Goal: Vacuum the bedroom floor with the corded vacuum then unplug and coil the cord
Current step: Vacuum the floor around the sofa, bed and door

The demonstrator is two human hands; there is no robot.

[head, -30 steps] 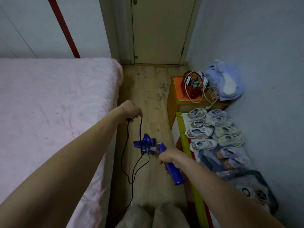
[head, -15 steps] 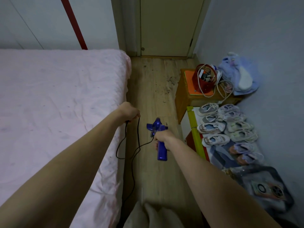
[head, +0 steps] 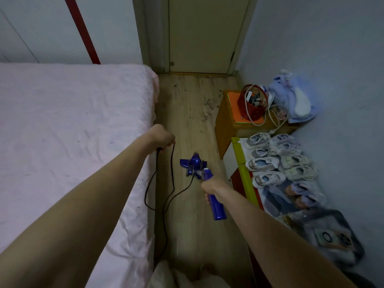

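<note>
On floor: vacuum (head: 195,164) head blurred | right hand (head: 212,185) covers handle

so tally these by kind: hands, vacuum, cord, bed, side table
bare hands: 2, left hand and right hand
blue plastic corded vacuum: 1
thin black power cord: 1
pink-sheeted bed: 1
orange wooden side table: 1
total: 6

Wooden floor (head: 187,113), scattered debris (head: 205,109), vacuum head (head: 193,163), trailing cord (head: 166,204)
</note>
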